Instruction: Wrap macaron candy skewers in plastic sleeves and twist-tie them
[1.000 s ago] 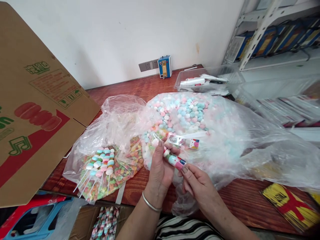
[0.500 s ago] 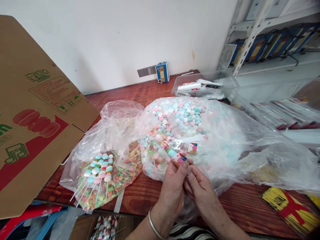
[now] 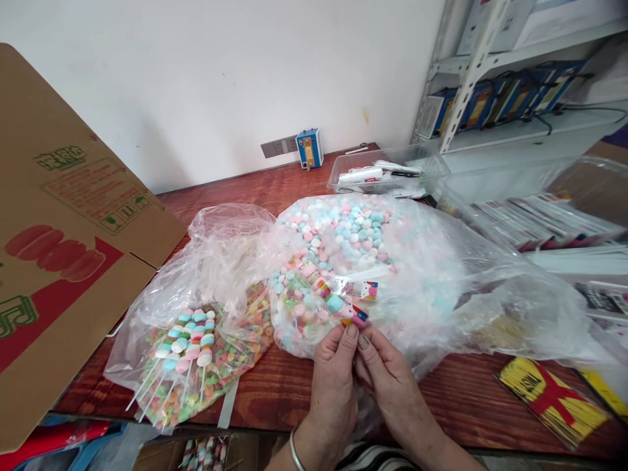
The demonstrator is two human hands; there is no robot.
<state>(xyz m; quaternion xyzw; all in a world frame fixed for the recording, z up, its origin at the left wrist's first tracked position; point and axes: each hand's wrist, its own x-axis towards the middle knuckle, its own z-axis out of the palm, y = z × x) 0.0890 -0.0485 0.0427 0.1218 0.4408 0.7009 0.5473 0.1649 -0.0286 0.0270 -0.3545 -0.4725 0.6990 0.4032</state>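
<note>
My left hand (image 3: 333,379) and my right hand (image 3: 390,379) meet at the front of the table, thumbs side by side. Both pinch the lower end of a wrapped marshmallow skewer (image 3: 335,303), whose clear wrapper has a colourful printed end. Its candy part points up and left over a large clear bag of pastel marshmallows (image 3: 363,229). Behind it, another printed wrapper (image 3: 367,290) lies on that bag. Several unwrapped marshmallow skewers (image 3: 191,337) with white sticks rest on a clear bag of gummy rings (image 3: 245,340), left of my hands.
A large cardboard box (image 3: 69,229) stands at the left. Clear plastic bins (image 3: 392,175) sit at the back right, near a white metal shelf (image 3: 458,104). A yellow-and-red pack (image 3: 552,399) lies at the front right. Below the table edge, an open carton (image 3: 161,454) holds wrapped candy.
The view has shifted slightly, so the scene sits a little further left. My thumbs have moved to the tip of the wrapper, and more of its printed end shows.
</note>
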